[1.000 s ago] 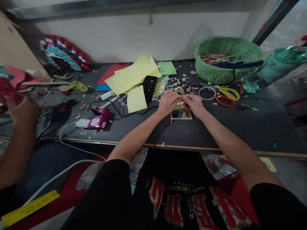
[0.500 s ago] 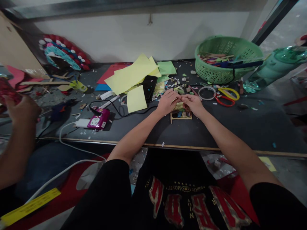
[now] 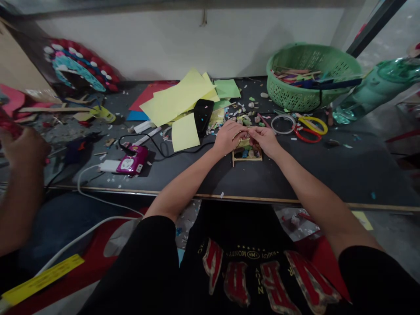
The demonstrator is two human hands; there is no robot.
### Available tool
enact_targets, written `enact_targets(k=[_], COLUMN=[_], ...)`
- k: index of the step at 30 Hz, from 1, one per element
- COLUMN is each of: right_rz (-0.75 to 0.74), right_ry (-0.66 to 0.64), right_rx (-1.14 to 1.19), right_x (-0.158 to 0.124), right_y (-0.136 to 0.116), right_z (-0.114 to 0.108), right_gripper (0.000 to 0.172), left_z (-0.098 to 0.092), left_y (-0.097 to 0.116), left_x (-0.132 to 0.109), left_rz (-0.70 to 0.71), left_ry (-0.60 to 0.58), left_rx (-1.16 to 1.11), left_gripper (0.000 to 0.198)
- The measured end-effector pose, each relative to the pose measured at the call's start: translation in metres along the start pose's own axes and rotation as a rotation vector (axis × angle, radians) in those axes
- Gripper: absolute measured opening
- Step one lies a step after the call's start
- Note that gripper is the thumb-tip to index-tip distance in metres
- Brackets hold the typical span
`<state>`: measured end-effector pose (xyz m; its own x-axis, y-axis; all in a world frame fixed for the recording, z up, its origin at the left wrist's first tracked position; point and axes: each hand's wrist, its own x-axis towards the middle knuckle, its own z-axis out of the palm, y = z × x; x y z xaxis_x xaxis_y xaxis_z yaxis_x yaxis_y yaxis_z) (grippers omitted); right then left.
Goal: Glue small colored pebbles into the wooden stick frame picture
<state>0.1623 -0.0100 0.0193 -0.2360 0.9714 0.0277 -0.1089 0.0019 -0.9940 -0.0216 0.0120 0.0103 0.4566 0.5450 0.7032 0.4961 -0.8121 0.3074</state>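
Note:
My left hand and my right hand meet over a small wooden stick frame that lies on the dark table. The frame holds several small coloured pebbles. Both hands have their fingers curled and pinched together at the frame's far edge, fingertips touching. What they pinch is too small to name. More loose pebbles and paper scraps lie just beyond the hands.
Yellow and green paper sheets and a black device lie to the left. A green basket, scissors and a tape ring sit right. A pink gadget with cables is front left. Another person's hand works at far left.
My hands stay pinched over the frame with only slight finger movement. The view has tilted a little, shifting everything slightly up.

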Motion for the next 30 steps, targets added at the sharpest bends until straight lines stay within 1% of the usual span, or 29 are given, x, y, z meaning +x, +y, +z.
enact_targets(k=[3,6,15,19,24,27,28,30], right_rz=[0.009,0.012,0.010,-0.010,-0.021,-0.029,-0.035,-0.057], right_ry=[-0.005,0.005,0.018,0.021,0.020,0.062,0.092,0.153], right_rx=[-0.019,-0.025,0.006,0.020,0.032,0.025,0.019,0.009], right_x=[-0.001,-0.001,0.001,0.002,0.001,0.001,0.001,0.002], right_y=[-0.002,-0.001,0.000,0.002,0.004,0.002,0.001,-0.002], right_z=[0.001,0.001,-0.001,-0.003,-0.002,-0.002,-0.004,-0.008], right_gripper=[0.061,0.062,0.061,0.058,0.057,0.060,0.061,0.062], left_z=[-0.001,-0.002,-0.003,-0.003,-0.004,-0.004,-0.004,-0.005], left_y=[0.001,0.004,0.011,0.010,0.009,0.009,0.008,0.006], left_x=[0.001,0.001,0.002,0.001,-0.001,-0.002,-0.002,-0.001], left_rz=[-0.005,0.006,0.049,0.035,0.012,-0.032,-0.054,-0.101], left_ry=[0.026,0.023,0.033,0.059,0.071,0.092,0.083,0.028], left_rx=[0.023,0.038,0.010,0.031,-0.007,0.006,0.015,0.045], left_gripper=[0.031,0.030,0.030,0.030,0.031,0.033,0.033,0.031])
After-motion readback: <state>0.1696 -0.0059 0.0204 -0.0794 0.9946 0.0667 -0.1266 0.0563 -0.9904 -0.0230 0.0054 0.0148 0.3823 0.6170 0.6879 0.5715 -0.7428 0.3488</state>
